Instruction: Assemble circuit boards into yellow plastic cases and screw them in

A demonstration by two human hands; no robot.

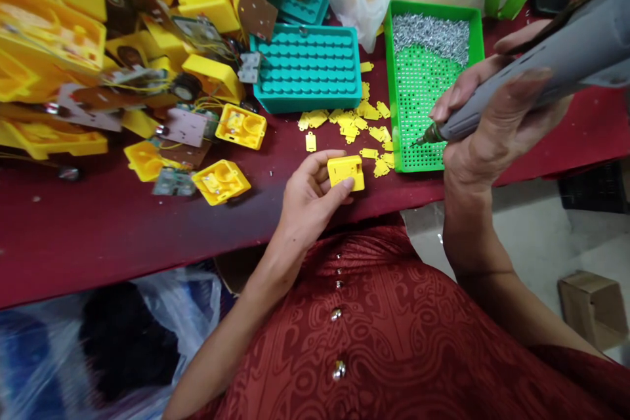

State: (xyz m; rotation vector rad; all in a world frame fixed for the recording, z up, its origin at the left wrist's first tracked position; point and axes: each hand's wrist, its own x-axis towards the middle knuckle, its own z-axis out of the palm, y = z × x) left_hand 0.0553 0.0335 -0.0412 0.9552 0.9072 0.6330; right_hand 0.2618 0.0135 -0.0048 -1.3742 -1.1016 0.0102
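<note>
Two hands at work over a dark red table (123, 230). Left hand (308, 200) has its fingers curled around a small yellow plastic block (346, 172), thumb on the near side, fingertips on the far side, pinning it down right at the table's front edge. Right hand (492, 121) is wrapped tight around a grey electric screwdriver (541, 72), with the bit (422, 140) pointing left and hovering over the near end of a green tray (433, 10). That tray has a heap of tiny silver screws (433, 36) at the far end. Little yellow tabs (354, 119) are scattered between the tray and the block. Behind them sits a teal tray (308, 69), and off to the left a big pile of yellow housings (147, 33) and circuit boards (184, 126). Can't really tell if the bit has a screw on it, too small.
</note>
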